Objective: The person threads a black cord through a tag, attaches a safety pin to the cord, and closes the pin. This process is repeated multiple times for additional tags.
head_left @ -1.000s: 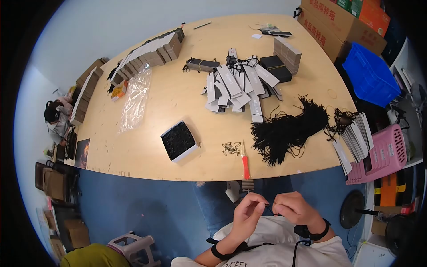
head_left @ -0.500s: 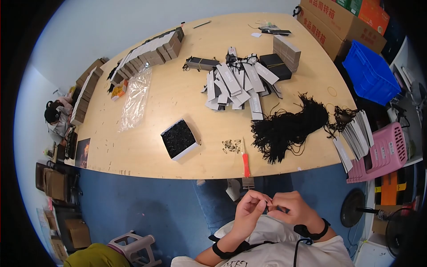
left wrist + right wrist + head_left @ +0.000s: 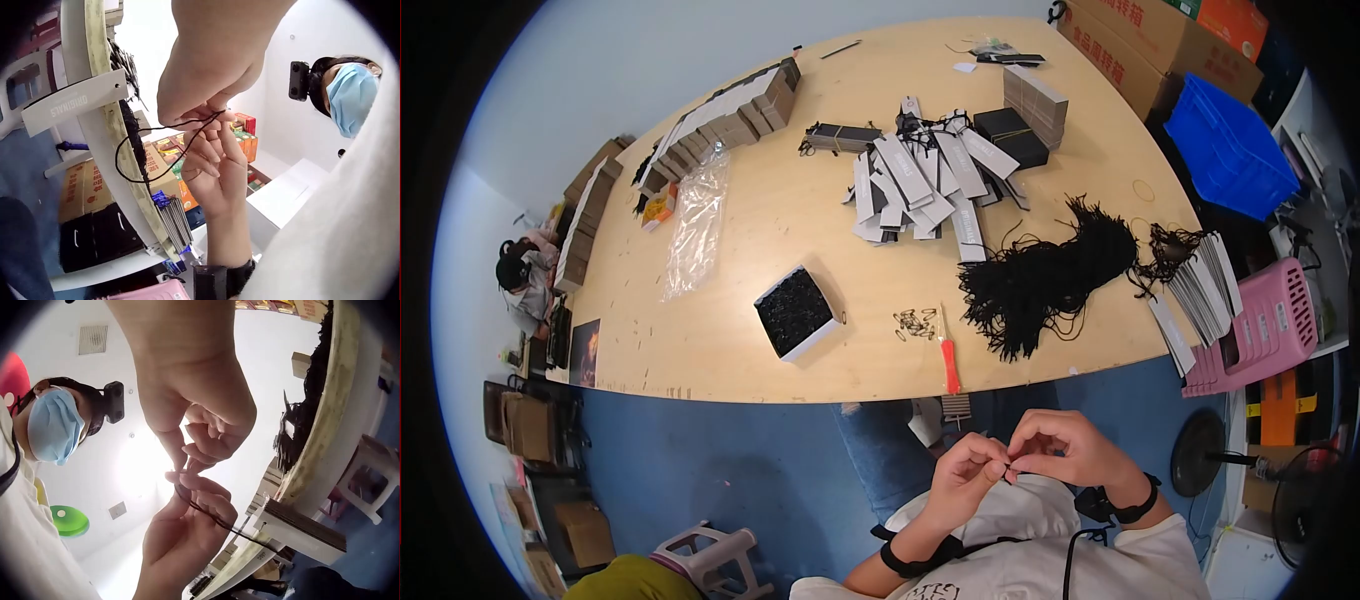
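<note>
Close together in front of the person's body, both hands meet at the fingertips. The left hand pinches a thin black cord between thumb and fingers. The right hand pinches the same cord at its end, thumb and forefinger forming an arch. In the left wrist view the cord hangs from the fingertips in a wide loop; its very end is hidden between the fingers. Beyond the hands, a striped stack of tags juts past the table edge, near a red-handled pointed tool.
On the table lie a box of small black pieces, loose metal clips, a black cord bundle and a heap of white tags. Tags with cords overhang the right side above a pink basket. A stool stands behind left.
The right hand has risen slightly and shifted right, its thumb and forefinger now more arched. The left hand stays nearly in place, fingertips still meeting the right's. The head view has shifted a little.
</note>
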### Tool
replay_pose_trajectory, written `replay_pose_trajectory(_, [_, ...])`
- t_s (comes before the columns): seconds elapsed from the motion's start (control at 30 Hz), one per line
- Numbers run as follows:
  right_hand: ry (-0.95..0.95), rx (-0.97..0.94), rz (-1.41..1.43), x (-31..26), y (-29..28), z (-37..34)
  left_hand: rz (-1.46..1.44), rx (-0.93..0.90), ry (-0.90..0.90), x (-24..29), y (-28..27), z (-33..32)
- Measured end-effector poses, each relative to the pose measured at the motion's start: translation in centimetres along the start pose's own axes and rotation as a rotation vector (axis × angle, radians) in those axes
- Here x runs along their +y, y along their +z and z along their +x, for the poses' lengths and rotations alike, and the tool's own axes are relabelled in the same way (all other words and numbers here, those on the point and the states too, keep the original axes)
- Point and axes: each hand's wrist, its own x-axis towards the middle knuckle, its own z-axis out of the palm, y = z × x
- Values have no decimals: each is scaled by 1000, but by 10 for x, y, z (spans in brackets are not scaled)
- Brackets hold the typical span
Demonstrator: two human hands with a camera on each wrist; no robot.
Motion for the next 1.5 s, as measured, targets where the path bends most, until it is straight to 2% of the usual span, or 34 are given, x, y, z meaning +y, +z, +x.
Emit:
replay_pose_trajectory(0.1, [57,11,110,-1,2,1,14,-9,44,-1,0,1])
replay_pose_trajectory(0.27, [42,-24,13,3,1,1,76,30,71,-2,-2,3])
replay_pose_trajectory(0.4, [62,-6,45,-8,3,3,86,32,56,0,-3,4])
replay_pose_trajectory(0.6, [125,-68,-60,-13,-2,3,147,-13,24,4,-6,5])
replay_pose_trajectory(0.8, [70,-23,-141,-14,3,0,126,8,-38,9,-4,5])
replay_pose_trajectory(1.07, [-140,36,-329,-4,3,2,99,10,-117,13,-4,3])
replay_pose_trajectory(1.5, [-233,-5,-434,0,-1,3,97,-63,-167,10,-7,5])
